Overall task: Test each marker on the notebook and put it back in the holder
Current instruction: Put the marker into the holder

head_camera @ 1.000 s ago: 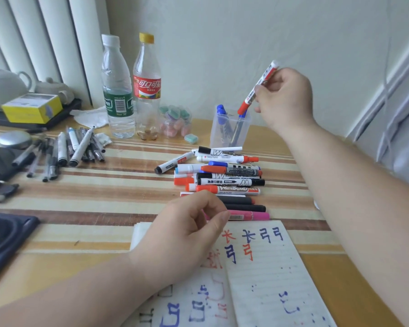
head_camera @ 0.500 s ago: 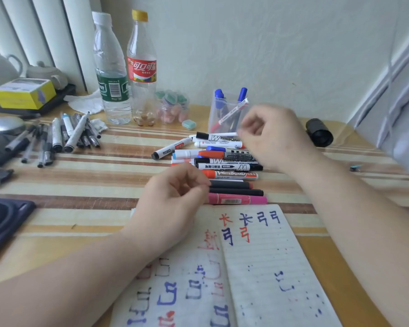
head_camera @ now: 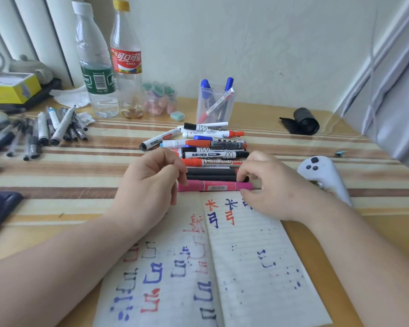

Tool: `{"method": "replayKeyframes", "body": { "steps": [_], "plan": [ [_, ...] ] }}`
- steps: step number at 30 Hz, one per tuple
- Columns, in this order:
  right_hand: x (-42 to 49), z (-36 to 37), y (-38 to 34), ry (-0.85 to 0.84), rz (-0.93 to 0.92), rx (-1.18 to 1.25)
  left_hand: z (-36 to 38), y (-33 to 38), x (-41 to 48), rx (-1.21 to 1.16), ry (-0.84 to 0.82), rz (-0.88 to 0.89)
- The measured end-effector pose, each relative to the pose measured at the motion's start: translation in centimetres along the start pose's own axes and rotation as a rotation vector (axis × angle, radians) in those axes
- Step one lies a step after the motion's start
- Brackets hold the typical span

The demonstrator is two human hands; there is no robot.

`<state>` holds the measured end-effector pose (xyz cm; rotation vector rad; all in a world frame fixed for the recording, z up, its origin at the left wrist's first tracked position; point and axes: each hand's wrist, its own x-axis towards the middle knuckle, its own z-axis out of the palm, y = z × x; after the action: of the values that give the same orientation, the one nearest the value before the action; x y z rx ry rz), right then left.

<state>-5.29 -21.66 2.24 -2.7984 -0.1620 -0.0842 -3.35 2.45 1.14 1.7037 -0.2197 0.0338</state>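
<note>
The right hand, at centre right, curls thumb and fingers about the right end of the pink marker; whether the pinch has closed I cannot tell. The left hand curls at the other end, likely steadying the row, its hold equally unclear. This marker lies nearest the notebook, so it is probably next for testing. The holder, upper centre behind the marker pile, has a few markers in it already.
</note>
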Motion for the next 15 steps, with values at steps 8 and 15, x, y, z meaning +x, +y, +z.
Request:
{"method": "replayKeyframes", "body": {
  "steps": [8,15],
  "plan": [
    [0.5,-0.4,1.1,-0.082,-0.027,0.064,-0.1,0.0,-1.4,0.515,-0.205,-0.027],
    [-0.5,-1.0,1.7,0.082,-0.096,0.555,-0.2,5.0,-0.8,0.627,-0.369,-0.333]
  ]
}}
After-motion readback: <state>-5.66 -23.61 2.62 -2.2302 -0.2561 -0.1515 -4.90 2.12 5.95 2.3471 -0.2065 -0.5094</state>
